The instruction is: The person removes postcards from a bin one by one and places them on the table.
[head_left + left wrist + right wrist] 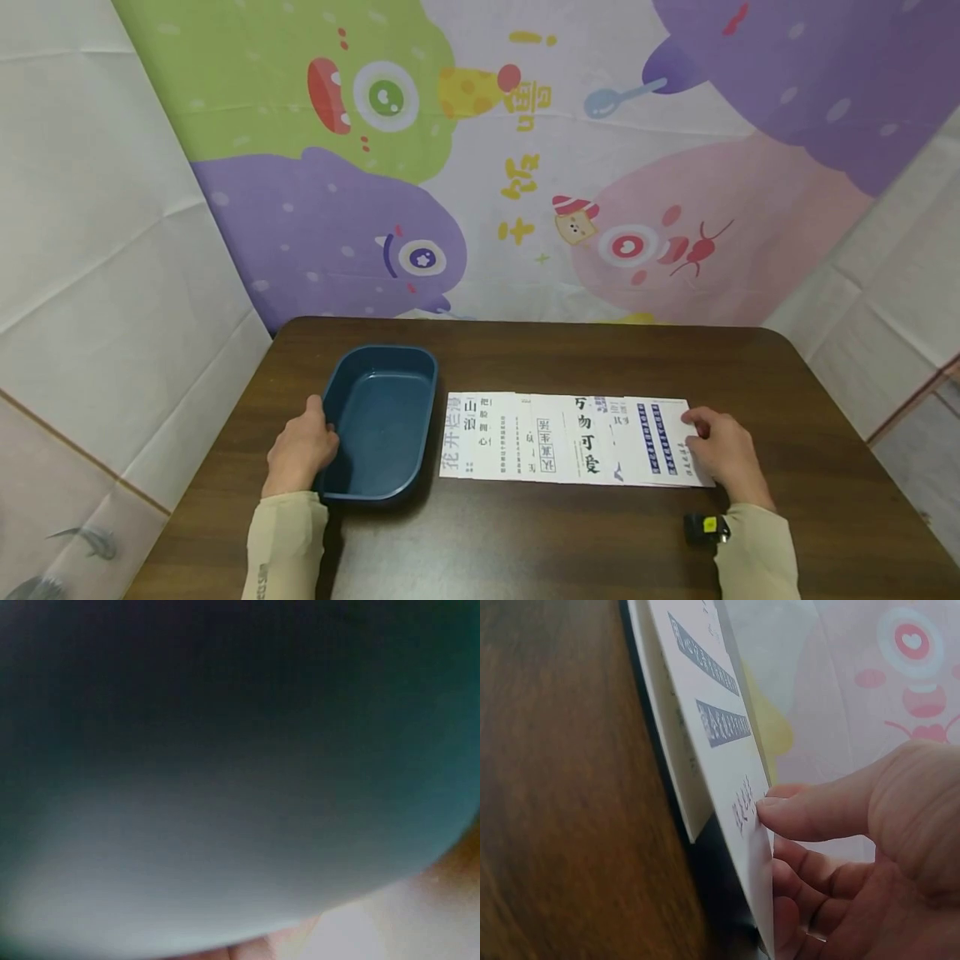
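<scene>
A deep blue rectangular tray (381, 433) with rounded corners sits on the left of the table, and my left hand (302, 448) grips its left wall. The left wrist view is mostly filled by the tray's blurred outer side (225, 825), with bits of fingers at the bottom. Right of the tray, white cards printed with Chinese characters (551, 437) overlap in a row. My right hand (726, 454) pinches the rightmost card (663, 437), which has two dark blue text bands. In the right wrist view this card (705, 712) is raised at its end, thumb on the printed face.
A small black object with a yellow label (705, 527) is beside my right wrist. The dark brown wooden table (517, 542) has rounded far corners and meets a cartoon-printed cloth (510, 275) behind it. Pale panels (112, 250) stand at both sides.
</scene>
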Demonstrator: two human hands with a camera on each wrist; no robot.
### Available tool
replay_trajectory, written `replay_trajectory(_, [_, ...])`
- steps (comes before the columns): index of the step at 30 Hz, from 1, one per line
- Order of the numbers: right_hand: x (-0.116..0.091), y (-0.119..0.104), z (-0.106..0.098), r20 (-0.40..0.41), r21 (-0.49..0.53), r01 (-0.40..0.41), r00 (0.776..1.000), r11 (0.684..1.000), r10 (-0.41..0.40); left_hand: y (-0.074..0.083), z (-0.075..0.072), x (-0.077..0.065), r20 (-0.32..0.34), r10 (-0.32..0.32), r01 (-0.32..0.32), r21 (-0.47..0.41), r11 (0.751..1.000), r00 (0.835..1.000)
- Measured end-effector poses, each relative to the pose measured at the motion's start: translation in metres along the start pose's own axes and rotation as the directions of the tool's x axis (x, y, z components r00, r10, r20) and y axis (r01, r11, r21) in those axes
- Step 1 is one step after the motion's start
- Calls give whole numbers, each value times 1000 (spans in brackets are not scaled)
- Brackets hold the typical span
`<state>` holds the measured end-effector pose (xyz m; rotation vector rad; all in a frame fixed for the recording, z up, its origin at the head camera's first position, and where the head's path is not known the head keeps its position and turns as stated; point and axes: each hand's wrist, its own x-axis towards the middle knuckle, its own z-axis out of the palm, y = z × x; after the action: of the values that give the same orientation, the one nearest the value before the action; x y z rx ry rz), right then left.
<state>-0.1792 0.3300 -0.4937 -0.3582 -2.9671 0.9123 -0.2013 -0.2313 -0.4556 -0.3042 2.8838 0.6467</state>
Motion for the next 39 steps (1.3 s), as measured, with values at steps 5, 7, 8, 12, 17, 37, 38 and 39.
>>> replay_trajectory(5, [0, 1, 0, -1, -4, 5, 1000, 1000, -5, 0, -1, 0, -5, 10, -10, -1, 1000, 1000])
replay_trajectory(7, [0, 1, 0, 2, -4, 5, 1000, 1000, -5, -1, -1, 0, -4, 10, -10, 0, 1000, 1000])
replay_trajectory(8, [0, 1, 0, 4, -4, 8, 1000, 1000, -8, -1, -1, 0, -2, 9, -9, 1, 1000, 1000])
replay_trajectory(12, [0, 1, 1, 7, -4, 12, 1000, 1000, -12, -1, -1, 0, 1, 7, -7, 1, 1000, 1000])
replay_trajectory(17, [1, 1, 2, 9, -8, 9, 1000, 1000, -9, -1, -1, -1, 1, 10, -10, -3, 1000, 1000])
replay_trajectory(37, [3, -2, 7, -25, -58, -36, 999, 998, 35, -2, 0, 1, 2, 1, -1, 0, 1000, 1000])
replay_trajectory(38, [3, -2, 7, -27, -58, -38, 999, 998, 36, -2, 0, 1, 1, 2, -2, 1, 1000, 1000])
replay_trajectory(39, [3, -2, 8, -31, -60, -38, 999, 997, 37, -2, 1, 1, 1, 2, -2, 1, 1000, 1000])
